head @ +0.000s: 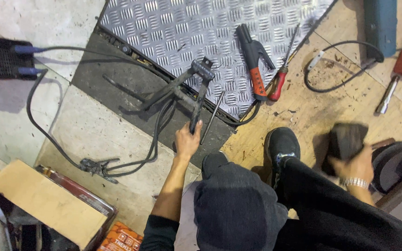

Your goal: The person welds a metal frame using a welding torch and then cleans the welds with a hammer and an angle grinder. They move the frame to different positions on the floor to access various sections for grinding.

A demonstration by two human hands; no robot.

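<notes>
Head view, looking down at a crouched person on a workshop floor: the left hand [188,139] was seen clenched around the lower end of a dark welded metal frame [192,88], which lay on the dark strip of floor at the near edge of a sheet of chequered metal plate [187,28], its upper end reaching onto the plate; a thin metal rod [211,117] lay just beside the frame, to the right of the hand; the right hand [357,162], blurred and with a metal watch band at the wrist, was seen grasping a dark block-shaped object [346,139] whose kind could not be told, held above the wooden floor near a round dark disc [396,160]; a welding electrode holder [256,60] with a red and black grip lay on the plate, with a red-handled screwdriver [281,79] touching it on the right; black cables [52,135] ran across the pale floor to an earth clamp [97,166]; a black shoe [281,143] was placed on the wooden boards between the two hands.
</notes>
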